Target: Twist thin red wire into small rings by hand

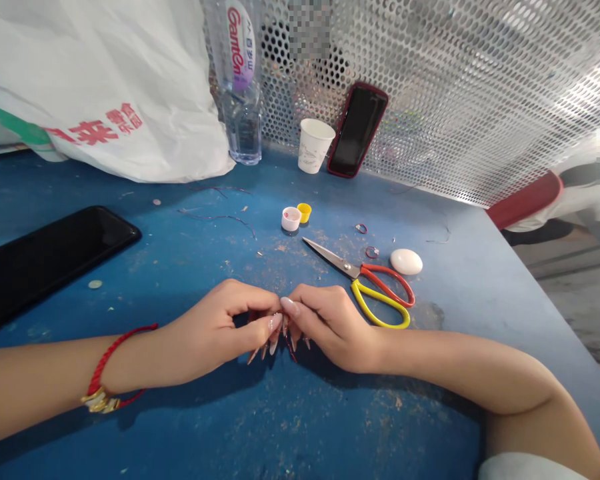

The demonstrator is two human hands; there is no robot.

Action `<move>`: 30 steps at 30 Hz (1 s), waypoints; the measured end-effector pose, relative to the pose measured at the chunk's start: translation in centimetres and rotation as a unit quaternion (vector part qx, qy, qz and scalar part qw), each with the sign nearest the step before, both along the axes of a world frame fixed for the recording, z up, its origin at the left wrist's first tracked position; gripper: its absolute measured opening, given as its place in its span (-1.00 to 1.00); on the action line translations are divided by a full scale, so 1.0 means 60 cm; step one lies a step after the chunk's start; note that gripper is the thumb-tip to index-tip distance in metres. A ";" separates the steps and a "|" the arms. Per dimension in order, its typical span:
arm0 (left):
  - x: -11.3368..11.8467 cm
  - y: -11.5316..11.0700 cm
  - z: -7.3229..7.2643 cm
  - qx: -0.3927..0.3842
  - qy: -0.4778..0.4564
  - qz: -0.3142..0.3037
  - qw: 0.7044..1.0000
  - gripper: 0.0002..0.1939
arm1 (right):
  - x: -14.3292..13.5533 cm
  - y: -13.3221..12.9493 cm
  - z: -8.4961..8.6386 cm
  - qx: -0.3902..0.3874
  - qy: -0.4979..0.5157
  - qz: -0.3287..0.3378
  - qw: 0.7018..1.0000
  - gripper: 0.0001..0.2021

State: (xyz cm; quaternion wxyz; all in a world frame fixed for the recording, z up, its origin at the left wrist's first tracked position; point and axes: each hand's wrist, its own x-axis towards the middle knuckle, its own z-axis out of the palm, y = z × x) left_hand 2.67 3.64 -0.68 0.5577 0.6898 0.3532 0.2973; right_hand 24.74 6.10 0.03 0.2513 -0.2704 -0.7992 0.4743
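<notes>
My left hand (230, 320) and my right hand (325, 323) meet tip to tip above the blue table (290, 413). Both are closed in a pinch on a thin dark red cord (291, 348), whose loose end hangs below the fingertips. The part between the fingers is hidden. Just beyond my right hand lie scissors (350, 267) with one red and one yellow handle, blades pointing away to the left. Two small cord rings (372, 252) rest past the scissors, near a white oval object (406, 261). A small white cap (291, 219) touches a yellow cap (304, 213).
A black phone (55, 260) lies at left, below a white plastic bag (105, 87). Along the back stand a water bottle (243, 100), a paper cup (315, 145) and a red-cased phone (357, 130) leaning on a perforated metal panel (430, 80). Thread scraps (220, 217) lie about.
</notes>
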 end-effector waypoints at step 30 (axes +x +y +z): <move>-0.001 -0.004 0.000 0.104 0.045 0.041 0.993 -0.62 | -0.008 0.009 0.004 -0.263 0.093 0.014 0.960 -0.61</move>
